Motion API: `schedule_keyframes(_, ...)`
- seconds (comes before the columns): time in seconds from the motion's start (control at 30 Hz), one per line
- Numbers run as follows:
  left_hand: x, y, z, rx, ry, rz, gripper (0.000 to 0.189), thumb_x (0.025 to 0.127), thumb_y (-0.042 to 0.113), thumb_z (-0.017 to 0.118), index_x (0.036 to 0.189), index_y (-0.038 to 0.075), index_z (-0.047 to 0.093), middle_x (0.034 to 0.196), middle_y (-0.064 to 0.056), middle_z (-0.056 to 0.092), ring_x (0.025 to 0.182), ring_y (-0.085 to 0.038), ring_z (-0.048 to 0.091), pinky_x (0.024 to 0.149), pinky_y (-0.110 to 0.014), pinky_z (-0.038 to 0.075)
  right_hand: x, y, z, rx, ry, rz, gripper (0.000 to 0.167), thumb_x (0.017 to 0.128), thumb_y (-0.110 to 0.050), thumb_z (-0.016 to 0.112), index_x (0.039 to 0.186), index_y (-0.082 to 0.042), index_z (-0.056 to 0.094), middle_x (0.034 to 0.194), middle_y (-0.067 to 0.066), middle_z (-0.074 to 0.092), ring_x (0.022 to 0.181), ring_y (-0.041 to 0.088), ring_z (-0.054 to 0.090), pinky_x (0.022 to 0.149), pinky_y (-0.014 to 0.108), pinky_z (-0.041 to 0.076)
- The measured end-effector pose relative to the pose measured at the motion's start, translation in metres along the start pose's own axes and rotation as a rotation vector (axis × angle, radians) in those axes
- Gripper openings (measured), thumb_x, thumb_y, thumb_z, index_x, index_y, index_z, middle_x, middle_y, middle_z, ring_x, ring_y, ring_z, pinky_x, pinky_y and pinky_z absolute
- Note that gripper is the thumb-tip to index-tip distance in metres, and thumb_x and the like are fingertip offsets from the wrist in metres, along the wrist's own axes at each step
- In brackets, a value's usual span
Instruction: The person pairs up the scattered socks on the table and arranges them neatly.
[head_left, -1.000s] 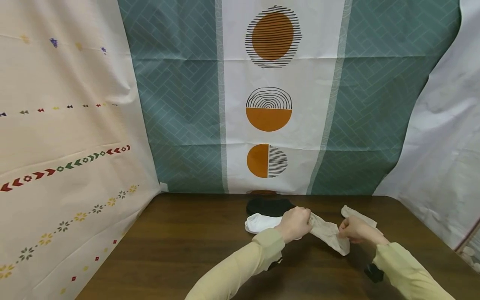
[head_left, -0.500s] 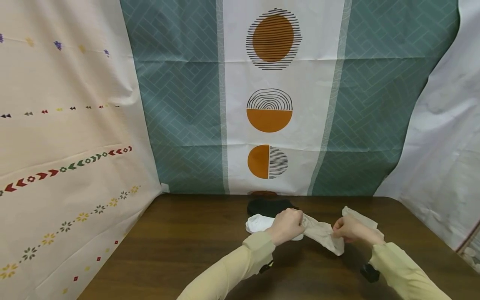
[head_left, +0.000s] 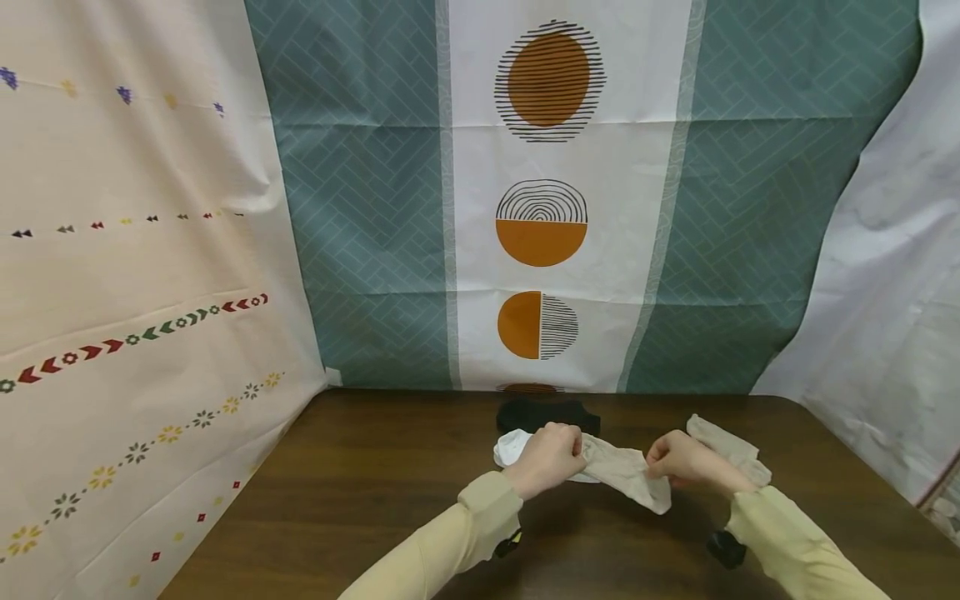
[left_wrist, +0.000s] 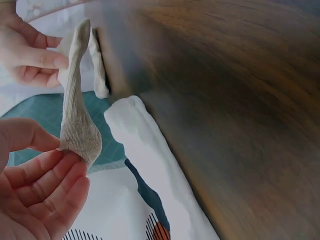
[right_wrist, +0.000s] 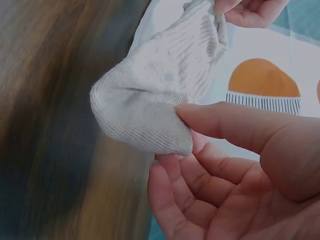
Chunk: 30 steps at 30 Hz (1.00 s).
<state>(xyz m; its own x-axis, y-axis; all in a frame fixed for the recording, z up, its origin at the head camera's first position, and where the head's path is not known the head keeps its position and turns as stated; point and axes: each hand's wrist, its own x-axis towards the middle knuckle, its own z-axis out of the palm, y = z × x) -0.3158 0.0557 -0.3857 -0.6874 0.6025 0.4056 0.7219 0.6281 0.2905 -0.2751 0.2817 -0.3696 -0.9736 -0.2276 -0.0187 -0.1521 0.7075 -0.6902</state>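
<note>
Between my two hands a ribbed beige sock (head_left: 618, 471) is stretched, held above the table. My left hand (head_left: 546, 460) pinches one end of it between thumb and fingers, as the left wrist view shows with the sock (left_wrist: 77, 110) hanging from the fingertips. Thumb and fingers of my right hand (right_wrist: 235, 175) pinch the other part, near the rounded end of the sock (right_wrist: 145, 95). Under and behind the left hand lies a white sock (head_left: 512, 447), partly hidden. Farther back is a black sock (head_left: 543, 414). Another beige sock (head_left: 723, 439) lies behind the right hand (head_left: 686, 460).
A dark brown wooden table (head_left: 360, 492) bears everything. Behind it hangs a green and white patterned curtain (head_left: 367, 250), with an embroidered cream cloth (head_left: 150, 317) on the left and white cloth (head_left: 877, 275) on the right.
Both hands have moved left together, carrying the beige sock over toward the white sock. More of the second beige sock shows behind the right hand.
</note>
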Motion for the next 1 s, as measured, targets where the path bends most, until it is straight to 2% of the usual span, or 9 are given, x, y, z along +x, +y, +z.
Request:
schedule_keyframes(0.33,-0.012,-0.01,-0.011,-0.048,0.006,-0.027,0.017,0.073,0.006,0.061,0.061,0.013,0.05,0.053,0.007,0.042,0.046,-0.005,0.038,0.04,-0.018,0.03,0.005,-0.011,0.007,0.027,-0.003,-0.043,0.008,0.073,0.001,0.067,0.072,0.002,0.06,0.065,0.0,0.051,0.051,0.011,0.042,0.048,0.026,0.04)
schedule_keyframes(0.6,-0.019,-0.017,-0.015,-0.065,-0.004,-0.058,0.018,0.072,0.005,0.061,0.061,0.013,0.05,0.053,0.007,0.042,0.045,-0.005,0.037,0.04,-0.018,0.029,0.009,-0.017,0.015,0.027,0.009,-0.029,0.009,0.073,-0.001,0.07,0.072,0.0,0.06,0.063,-0.001,0.049,0.049,0.011,0.042,0.048,0.027,0.041)
schedule_keyframes(1.0,-0.032,-0.023,-0.021,-0.01,-0.017,-0.06,0.018,0.072,0.007,0.062,0.06,0.014,0.05,0.052,0.008,0.042,0.045,-0.005,0.037,0.041,-0.019,0.029,0.015,-0.026,0.021,0.033,0.002,-0.014,0.008,0.072,0.0,0.07,0.073,0.001,0.062,0.07,0.002,0.055,0.058,0.014,0.049,0.052,0.031,0.046)
